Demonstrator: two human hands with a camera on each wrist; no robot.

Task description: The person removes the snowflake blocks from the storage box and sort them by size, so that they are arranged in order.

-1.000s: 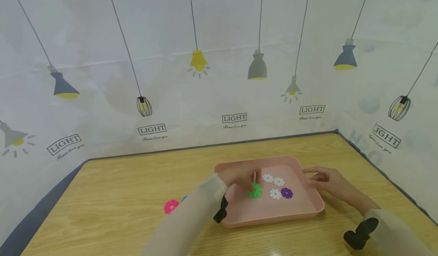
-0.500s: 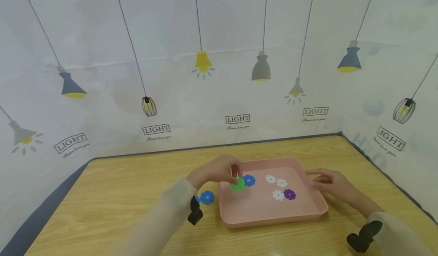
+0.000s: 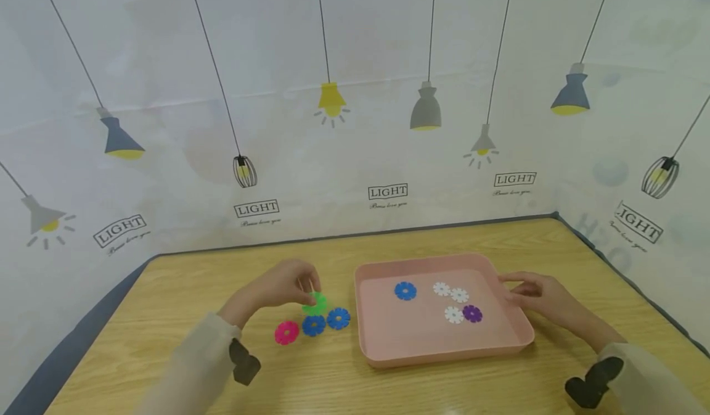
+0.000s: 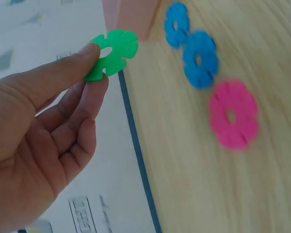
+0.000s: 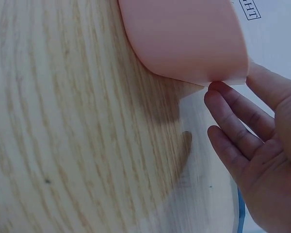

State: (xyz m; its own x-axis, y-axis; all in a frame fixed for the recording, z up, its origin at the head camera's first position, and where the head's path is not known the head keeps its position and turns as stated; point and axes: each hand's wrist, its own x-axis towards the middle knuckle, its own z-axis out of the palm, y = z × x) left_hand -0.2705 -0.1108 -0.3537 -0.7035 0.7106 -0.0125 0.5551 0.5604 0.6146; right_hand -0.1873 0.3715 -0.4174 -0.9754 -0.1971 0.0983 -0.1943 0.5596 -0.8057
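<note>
Left hand (image 3: 284, 283) has a green disc (image 3: 315, 304) pinched near its rim between thumb and finger, over the worktop (image 3: 310, 381) outside the left edge of the pink tray (image 3: 394, 328). Just in front of it lie 2 blue discs (image 3: 314, 326), with 1 hot-pink disc (image 3: 286, 333) to their left. Inside the tray, a 3rd blue disc (image 3: 405, 291) lies towards the far left corner, while 3 white discs (image 3: 453, 314) and 1 purple disc (image 3: 472, 314) sit nearer the right edge. Right hand (image 3: 542, 299) lightly holds the tray's right wall, a digit over the rim and fingertips at the outside. Judging by the grip, the green disc is the likeliest slip: only a small part is held, so loosened fingers could drop it askew onto a blue neighbour. Low knuckles might also scatter that loose row, and a hard right-hand tug could skew the tray, sliding its discs together.
</note>
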